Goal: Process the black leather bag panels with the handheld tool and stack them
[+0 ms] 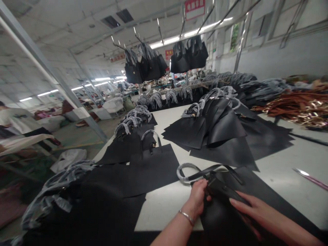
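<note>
Near the front edge of the white table lies a black leather panel (225, 218) with a wrapped handle (188, 172) at its top. My left hand (198, 198), a bracelet at its wrist, is closed on the panel's top edge beside the handle's base. On the right, my right hand (253, 208) grips a folded part of the same black leather between thumb and fingers; some of its fingers are hidden beneath. Another black panel (269, 198) spreads out under and to the right of my hands.
Black panels with wrapped handles (159, 167) lie left; a fanned pile (222, 126) sits behind. Pink-handled scissors or a similar tool (311, 177) rest right. Brown straps (299, 106) are heaped back right. Black bags (189, 54) hang overhead. A person (17, 119) is far left.
</note>
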{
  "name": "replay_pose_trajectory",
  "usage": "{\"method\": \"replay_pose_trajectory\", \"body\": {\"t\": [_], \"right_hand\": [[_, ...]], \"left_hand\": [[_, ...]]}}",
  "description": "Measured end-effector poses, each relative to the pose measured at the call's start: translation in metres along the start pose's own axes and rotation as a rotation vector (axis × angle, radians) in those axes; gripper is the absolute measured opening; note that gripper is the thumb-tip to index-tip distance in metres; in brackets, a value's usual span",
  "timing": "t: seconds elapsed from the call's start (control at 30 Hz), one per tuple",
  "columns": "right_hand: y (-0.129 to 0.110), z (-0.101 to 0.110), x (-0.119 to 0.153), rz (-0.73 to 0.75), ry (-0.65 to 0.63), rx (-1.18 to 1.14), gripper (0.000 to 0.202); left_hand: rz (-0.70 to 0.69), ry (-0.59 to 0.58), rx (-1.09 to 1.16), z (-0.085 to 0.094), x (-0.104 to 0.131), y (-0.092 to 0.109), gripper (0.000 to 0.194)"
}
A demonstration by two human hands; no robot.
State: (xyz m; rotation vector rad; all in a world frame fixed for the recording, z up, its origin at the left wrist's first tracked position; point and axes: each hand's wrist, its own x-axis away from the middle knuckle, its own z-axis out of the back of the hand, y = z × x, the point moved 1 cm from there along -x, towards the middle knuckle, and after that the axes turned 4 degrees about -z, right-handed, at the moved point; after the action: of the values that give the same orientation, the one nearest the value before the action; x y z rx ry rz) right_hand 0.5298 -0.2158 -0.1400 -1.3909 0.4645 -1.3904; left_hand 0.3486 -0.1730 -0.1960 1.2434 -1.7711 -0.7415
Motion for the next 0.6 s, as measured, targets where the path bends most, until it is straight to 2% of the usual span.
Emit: {"method": "replay_pose_trajectory", "body": {"t": [0.07,0.17,0.23,0.27,0.33,0.47,0.6], "right_hand": [[-0.003,0.001,0.0,0.022,0.051,-0.025,0.064],[-0.012,0.006,0.002,0.053,0.138,-0.044,0.067],[-0.013,0.011,0.007,0.04,0.144,-0.029,0.068],[-0.012,0.013,0.01,0.027,0.138,-0.021,0.069],[-0.008,0.016,0.018,0.007,0.13,-0.011,0.069],[0.001,0.016,0.03,-0.019,0.098,0.024,0.072],[0.002,0.01,0.033,-0.05,0.047,0.024,0.074]], "left_hand": [[0.047,-0.022,0.054,0.001,-0.002,0.002,0.03],[0.261,-0.075,0.231,-0.001,-0.002,0.006,0.018],[0.377,-0.064,0.346,-0.003,0.001,0.006,0.014],[0.379,-0.042,0.367,-0.004,0.004,0.005,0.012],[0.282,-0.009,0.312,-0.008,0.011,0.001,0.013],[-0.031,0.016,0.029,-0.014,0.02,-0.01,0.022],[-0.196,0.028,-0.196,-0.016,0.02,-0.019,0.015]]}}
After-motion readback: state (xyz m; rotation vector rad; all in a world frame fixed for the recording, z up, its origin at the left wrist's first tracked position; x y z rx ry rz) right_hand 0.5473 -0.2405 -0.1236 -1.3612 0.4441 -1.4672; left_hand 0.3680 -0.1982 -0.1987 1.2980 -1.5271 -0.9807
